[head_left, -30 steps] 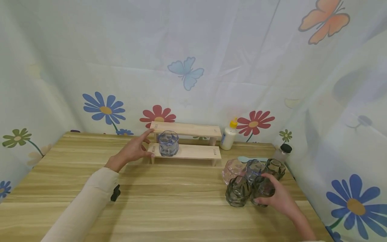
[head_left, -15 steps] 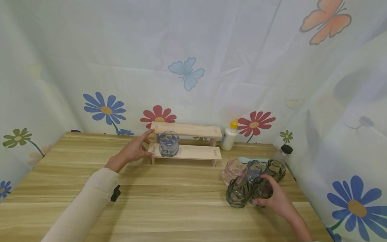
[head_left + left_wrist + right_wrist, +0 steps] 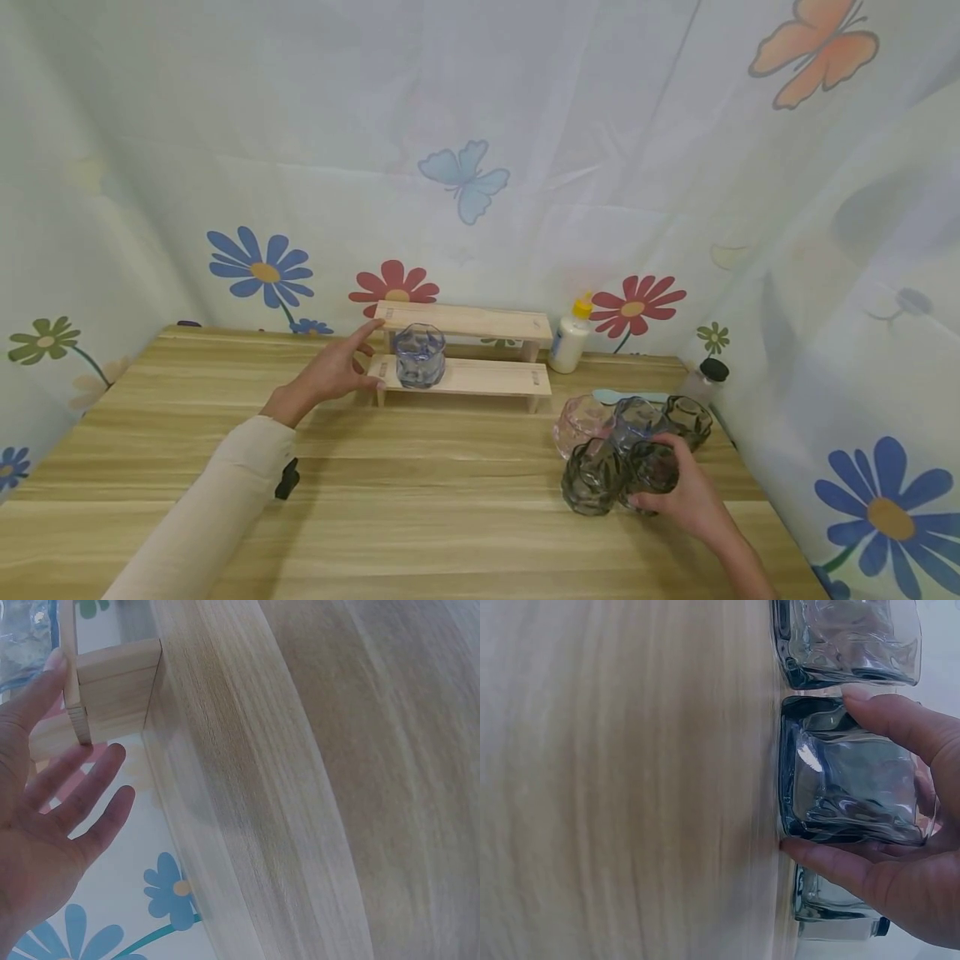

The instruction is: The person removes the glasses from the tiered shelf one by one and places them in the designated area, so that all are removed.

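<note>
My right hand (image 3: 693, 492) grips a dark grey faceted glass (image 3: 652, 467), thumb on one side and fingers on the other. The right wrist view shows this glass (image 3: 855, 780) upright, its base at the table. Close beside it are another dark glass (image 3: 592, 477), a pink glass (image 3: 579, 423), a bluish glass (image 3: 633, 417) and a further dark glass (image 3: 688, 421). My left hand (image 3: 330, 371) touches the left end of a two-step wooden shelf (image 3: 487, 377), fingers spread. A bluish-purple glass (image 3: 420, 358) stands upright on the lower step.
A white bottle with a yellow cap (image 3: 570, 340) stands right of the shelf. Behind the glasses lies a pale blue spoon (image 3: 618, 397), with a black-lidded jar (image 3: 705, 382) at the right edge. A small black object (image 3: 287, 479) is by the left sleeve. Flowered cloth (image 3: 300, 192) surrounds the table.
</note>
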`<state>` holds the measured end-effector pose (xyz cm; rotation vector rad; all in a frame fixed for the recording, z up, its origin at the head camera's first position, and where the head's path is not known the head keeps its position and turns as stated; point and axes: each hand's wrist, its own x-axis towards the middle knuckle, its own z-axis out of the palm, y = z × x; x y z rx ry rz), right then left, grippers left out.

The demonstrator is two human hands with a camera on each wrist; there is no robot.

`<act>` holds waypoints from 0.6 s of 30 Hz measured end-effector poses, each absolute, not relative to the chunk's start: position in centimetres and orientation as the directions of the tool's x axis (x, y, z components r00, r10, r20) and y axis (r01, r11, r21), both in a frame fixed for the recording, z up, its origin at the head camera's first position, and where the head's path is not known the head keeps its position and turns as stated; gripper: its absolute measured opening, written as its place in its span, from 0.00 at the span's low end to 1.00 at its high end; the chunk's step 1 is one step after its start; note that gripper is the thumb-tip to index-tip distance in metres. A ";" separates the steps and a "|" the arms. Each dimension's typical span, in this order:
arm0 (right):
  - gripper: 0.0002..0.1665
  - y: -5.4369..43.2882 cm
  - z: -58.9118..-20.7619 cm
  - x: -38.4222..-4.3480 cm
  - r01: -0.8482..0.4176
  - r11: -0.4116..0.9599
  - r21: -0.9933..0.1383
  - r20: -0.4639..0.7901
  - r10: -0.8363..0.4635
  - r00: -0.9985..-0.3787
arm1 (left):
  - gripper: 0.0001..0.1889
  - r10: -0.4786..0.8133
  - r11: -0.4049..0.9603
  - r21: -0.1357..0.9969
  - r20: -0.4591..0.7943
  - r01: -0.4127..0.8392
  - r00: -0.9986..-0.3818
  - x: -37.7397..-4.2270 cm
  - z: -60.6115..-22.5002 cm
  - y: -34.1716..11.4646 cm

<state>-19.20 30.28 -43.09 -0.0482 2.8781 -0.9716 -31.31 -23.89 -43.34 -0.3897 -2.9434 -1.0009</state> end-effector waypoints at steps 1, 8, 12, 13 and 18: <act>0.63 30.3 -43.1 -19.3 0.006 0.794 -0.608 -0.093 -0.063 -0.994 | 0.57 0.231 0.766 0.598 0.087 0.236 -0.969 -31.3 -43.3 -23.9; 0.62 30.5 -43.1 -19.4 0.003 0.784 -0.620 -0.105 -0.079 -0.991 | 0.57 0.232 0.763 0.600 0.091 0.239 -0.969 -31.5 -43.3 -23.9; 0.63 30.5 -43.1 -19.4 -0.001 0.784 -0.621 -0.104 -0.084 -0.991 | 0.57 0.239 0.759 0.602 0.098 0.248 -0.966 -31.5 -43.4 -23.8; 0.64 30.6 -43.2 -19.4 -0.003 0.784 -0.621 -0.104 -0.087 -0.991 | 0.57 0.241 0.756 0.605 0.100 0.252 -0.965 -31.5 -43.4 -23.8; 0.66 30.6 -43.3 -19.5 -0.014 0.781 -0.624 -0.110 -0.105 -0.988 | 0.56 0.246 0.747 0.613 0.105 0.257 -0.964 -31.3 -43.4 -23.9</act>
